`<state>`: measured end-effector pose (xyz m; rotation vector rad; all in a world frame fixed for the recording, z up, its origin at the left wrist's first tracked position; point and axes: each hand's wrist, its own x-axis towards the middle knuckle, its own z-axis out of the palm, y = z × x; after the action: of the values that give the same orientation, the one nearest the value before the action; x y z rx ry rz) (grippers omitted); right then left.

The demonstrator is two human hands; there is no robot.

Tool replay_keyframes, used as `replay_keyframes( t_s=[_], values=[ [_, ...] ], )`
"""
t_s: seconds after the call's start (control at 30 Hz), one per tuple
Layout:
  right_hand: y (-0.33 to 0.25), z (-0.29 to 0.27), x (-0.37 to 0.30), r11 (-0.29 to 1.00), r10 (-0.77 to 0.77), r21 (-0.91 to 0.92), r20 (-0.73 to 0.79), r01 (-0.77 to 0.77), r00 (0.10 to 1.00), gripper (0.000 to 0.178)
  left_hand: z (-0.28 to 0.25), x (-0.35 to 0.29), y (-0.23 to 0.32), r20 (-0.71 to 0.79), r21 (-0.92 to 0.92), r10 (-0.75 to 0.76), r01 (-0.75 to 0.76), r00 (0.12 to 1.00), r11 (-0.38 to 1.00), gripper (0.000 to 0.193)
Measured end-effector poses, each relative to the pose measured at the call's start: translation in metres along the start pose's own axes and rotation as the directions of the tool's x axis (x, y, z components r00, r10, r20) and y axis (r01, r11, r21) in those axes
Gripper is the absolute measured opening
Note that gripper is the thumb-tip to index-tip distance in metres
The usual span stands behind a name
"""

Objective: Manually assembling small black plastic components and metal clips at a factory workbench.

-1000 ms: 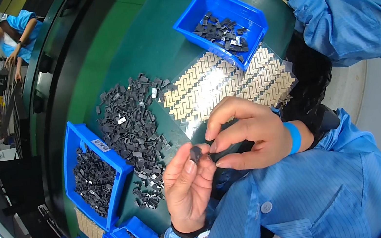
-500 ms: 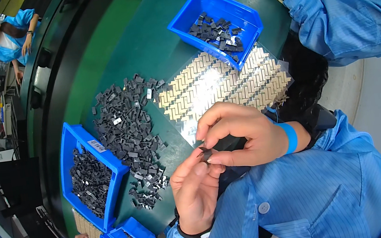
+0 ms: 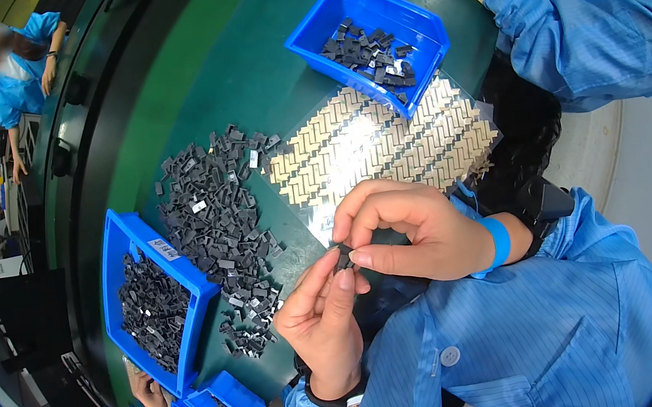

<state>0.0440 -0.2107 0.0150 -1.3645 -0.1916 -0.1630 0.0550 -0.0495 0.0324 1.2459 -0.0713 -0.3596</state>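
Note:
A small black plastic part is pinched between the fingertips of both hands, in front of my chest. My left hand grips it from the lower left with thumb and forefinger. My right hand meets it from the right, thumb and fingertips closed on it; a blue band circles that wrist. Fingers cover much of the part, so its exact kind cannot be made out. Just beyond my hands lies a sheet of tan adhesive pieces in slanted rows. To the left spreads a pile of black parts.
A blue bin with some black parts overlaps the sheet's far edge. Another blue bin, fuller, stands left of the pile, with a smaller blue bin below it. Co-workers in blue sleeves sit at the right and lower left.
My left hand has shifted slightly left, and the black part has turned and moved a little that way. The co-worker's hand at lower left has moved up to the bin's edge.

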Motion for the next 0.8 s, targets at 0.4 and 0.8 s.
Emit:
replay_keyframes(
  t_s=[0.4,0.8],
  values=[
    [-0.0032,0.0007,0.0010,0.997,0.057,0.049,-0.003,-0.057,0.998,0.006,-0.0007,-0.0002,0.0014,0.044,0.133,0.053,-0.059,0.998,0.989,0.031],
    [-0.0037,0.0032,0.0036,0.999,-0.026,-0.036,-0.060,0.023,0.998,0.011,-0.0006,0.0004,0.0034,0.083,0.159,0.073,-0.086,0.994,0.984,0.031]
  ],
)
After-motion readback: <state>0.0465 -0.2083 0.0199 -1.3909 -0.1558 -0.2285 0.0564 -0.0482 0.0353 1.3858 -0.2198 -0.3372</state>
